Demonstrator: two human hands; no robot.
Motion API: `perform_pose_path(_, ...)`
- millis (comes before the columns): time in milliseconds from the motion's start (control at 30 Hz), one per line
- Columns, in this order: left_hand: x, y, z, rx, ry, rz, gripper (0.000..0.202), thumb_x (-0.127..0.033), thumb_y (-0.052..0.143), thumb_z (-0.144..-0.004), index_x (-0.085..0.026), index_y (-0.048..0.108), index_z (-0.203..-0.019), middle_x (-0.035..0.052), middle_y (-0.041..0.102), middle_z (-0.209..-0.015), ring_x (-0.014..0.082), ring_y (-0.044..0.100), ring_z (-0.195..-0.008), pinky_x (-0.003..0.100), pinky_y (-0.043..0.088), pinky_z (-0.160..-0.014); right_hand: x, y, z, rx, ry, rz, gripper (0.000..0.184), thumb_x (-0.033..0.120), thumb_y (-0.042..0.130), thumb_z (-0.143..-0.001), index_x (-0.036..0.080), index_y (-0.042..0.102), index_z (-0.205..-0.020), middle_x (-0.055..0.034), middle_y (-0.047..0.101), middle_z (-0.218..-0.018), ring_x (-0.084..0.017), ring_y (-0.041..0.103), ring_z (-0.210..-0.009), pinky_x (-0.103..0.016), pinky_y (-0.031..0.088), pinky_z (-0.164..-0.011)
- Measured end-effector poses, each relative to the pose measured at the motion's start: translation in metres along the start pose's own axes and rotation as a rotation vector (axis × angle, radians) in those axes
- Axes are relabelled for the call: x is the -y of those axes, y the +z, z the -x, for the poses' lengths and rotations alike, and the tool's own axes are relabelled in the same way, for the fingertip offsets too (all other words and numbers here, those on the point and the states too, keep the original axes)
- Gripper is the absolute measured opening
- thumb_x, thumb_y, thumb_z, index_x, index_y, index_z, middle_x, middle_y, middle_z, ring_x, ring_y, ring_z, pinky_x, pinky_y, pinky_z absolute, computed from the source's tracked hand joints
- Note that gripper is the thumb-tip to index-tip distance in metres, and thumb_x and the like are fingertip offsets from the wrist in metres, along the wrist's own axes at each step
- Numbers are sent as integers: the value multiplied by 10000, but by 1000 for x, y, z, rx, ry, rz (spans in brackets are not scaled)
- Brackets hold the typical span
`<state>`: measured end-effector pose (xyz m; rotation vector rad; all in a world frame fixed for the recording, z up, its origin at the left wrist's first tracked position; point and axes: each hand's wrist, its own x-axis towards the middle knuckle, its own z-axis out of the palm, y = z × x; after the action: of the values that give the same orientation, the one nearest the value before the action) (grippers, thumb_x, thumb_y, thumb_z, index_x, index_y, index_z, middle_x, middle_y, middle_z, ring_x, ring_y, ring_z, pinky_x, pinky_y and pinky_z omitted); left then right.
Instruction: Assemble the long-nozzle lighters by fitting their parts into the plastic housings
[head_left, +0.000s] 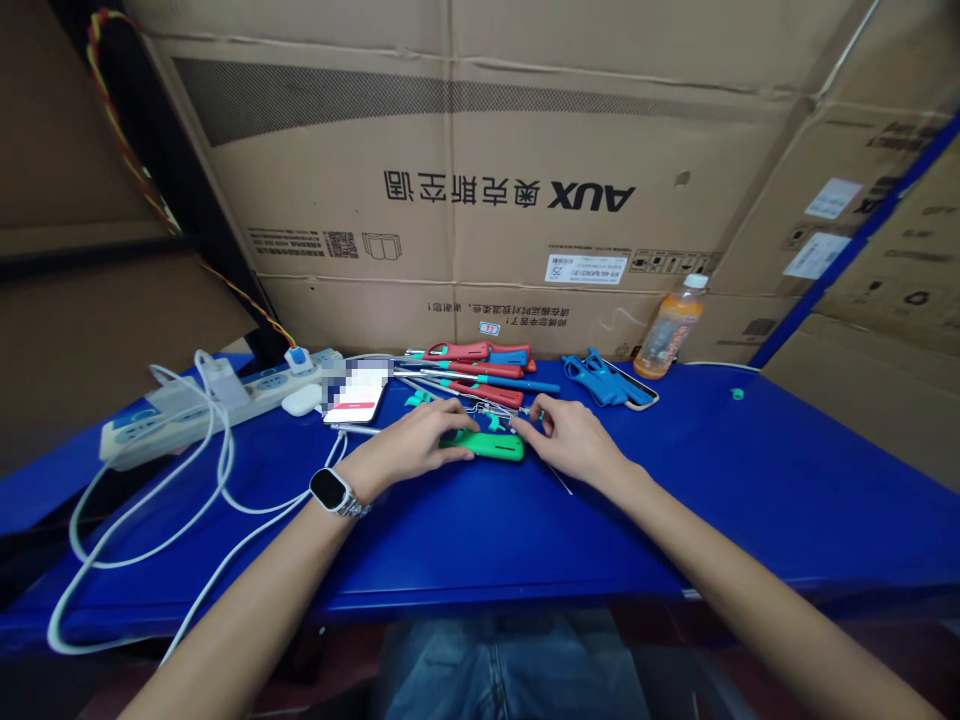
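My left hand [425, 440] is closed on the left end of a green long-necked lighter [495, 446], which lies lengthwise on the blue table. Just past the lighter's right end, my right hand [574, 435] pinches something small between thumb and fingers; I cannot make out what it is. Thin metal pieces [487, 408] and a small teal part [496, 422] lie right behind the green lighter. Further back is a pile of red lighters [457, 352] and blue lighters [510, 357], with metal necks pointing left.
A phone [357, 392], a white power strip [259, 385] and looping white cables [217, 450] occupy the left. Blue lighter bodies [604, 380] lie over another phone [641, 397] at right, near an orange drink bottle [670, 330]. Cardboard [495, 120] walls the back.
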<state>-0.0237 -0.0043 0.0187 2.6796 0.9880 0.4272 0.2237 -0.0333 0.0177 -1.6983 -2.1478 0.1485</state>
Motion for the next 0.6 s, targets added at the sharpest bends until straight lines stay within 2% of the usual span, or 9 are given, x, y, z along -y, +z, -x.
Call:
perform_pose_path(67, -5, -2, -2, -42, 52, -11, 326, -393, 571, -943, -210, 625, -1208, 91, 594, -1156, 252, 579, -1081, 409, 462, -958, 6, -3, 3, 21, -206, -23, 362, 536, 524, -914, 220, 626, -1058, -72, 705, -1005, -230, 659, -882, -306, 436, -692)
perform_pose_path(133, -8, -3, -6, -89, 97, -25, 338, -394, 536, -963, -224, 607, -1246, 94, 588, -1167, 252, 571, -1103, 416, 459, -974, 8, -3, 3, 76, -365, -65, 367, 469, 535, -930, 225, 580, -1200, -95, 667, -1189, -261, 634, -1058, -355, 467, -816)
perform_pose_path(233, -5, -5, -13, -155, 140, -68, 340, -388, 505, -979, -253, 578, -1282, 92, 581, -1213, 251, 556, -1152, 418, 451, -1001, 2, 2, -7, 119, -480, -180, 339, 351, 502, -967, 211, 527, -1274, -113, 633, -1264, -250, 611, -1125, -394, 466, -922)
perform_pose_path(333, 6, -11, -25, -222, 148, -149, 334, -328, 516, -976, -257, 541, -1301, 89, 565, -1277, 257, 531, -1214, 427, 440, -1019, -11, 2, -29, 65, -501, -233, 325, 331, 500, -971, 208, 522, -1271, -117, 633, -1250, -249, 611, -1105, -413, 470, -929)
perform_pose_path(400, 18, -19, -36, -266, 114, -208, 353, -253, 511, -966, -254, 515, -1319, 90, 555, -1301, 259, 544, -1199, 432, 454, -994, -20, 0, -48, 25, -461, -213, 317, 322, 515, -955, 196, 534, -1246, -115, 655, -1197, -259, 628, -1050, -421, 481, -891)
perform_pose_path(500, 39, -30, -58, -269, 26, -253, 370, -155, 466, -947, -234, 528, -1302, 85, 608, -1175, 236, 618, -1033, 401, 490, -910, -31, -4, -82, -35, -407, -226, 316, 305, 537, -927, 184, 549, -1218, -115, 653, -1204, -250, 637, -1008, -406, 486, -871)
perform_pose_path(600, 58, -34, -82, -293, -38, -266, 374, -99, 463, -908, -207, 563, -1251, 83, 636, -1130, 235, 614, -1041, 377, 489, -914, -40, -2, -116, -54, -357, -167, 284, 275, 562, -894, 187, 590, -1163, -88, 684, -1091, -245, 633, -987, -392, 479, -875)
